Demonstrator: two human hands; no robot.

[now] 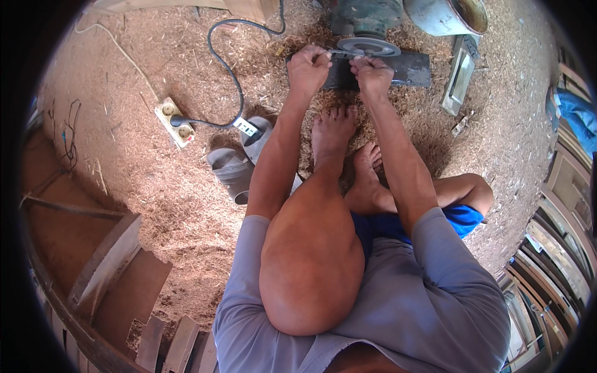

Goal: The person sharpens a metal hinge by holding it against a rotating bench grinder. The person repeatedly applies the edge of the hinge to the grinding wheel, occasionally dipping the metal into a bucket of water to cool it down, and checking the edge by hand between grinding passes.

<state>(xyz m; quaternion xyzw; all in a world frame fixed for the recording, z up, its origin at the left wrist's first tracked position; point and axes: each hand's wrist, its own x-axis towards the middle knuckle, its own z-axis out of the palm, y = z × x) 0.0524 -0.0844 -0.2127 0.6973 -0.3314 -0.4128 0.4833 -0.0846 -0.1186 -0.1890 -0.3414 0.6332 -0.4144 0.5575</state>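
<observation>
Head view: your left hand [309, 71] and right hand [374, 74] both pinch small thin piece [341, 54], fingers closed on it, just beside round wheel [371, 46], over dark board [411, 69]. Cannot tell if piece touches wheel. Looks like grinding step. Next move seems to call for steady hold, fingertips clear. Pale bucket [430, 17] near wheel: brownish inside, cannot tell what it holds.

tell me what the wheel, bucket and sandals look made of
Wheel: probably abrasive grit, judging by its dull, matte grey surface. Bucket: painted metal or plastic, unclear; pale, scuffed and stained. Sandals: likely rubber or foam, smooth grey, with a moulded look.
</observation>
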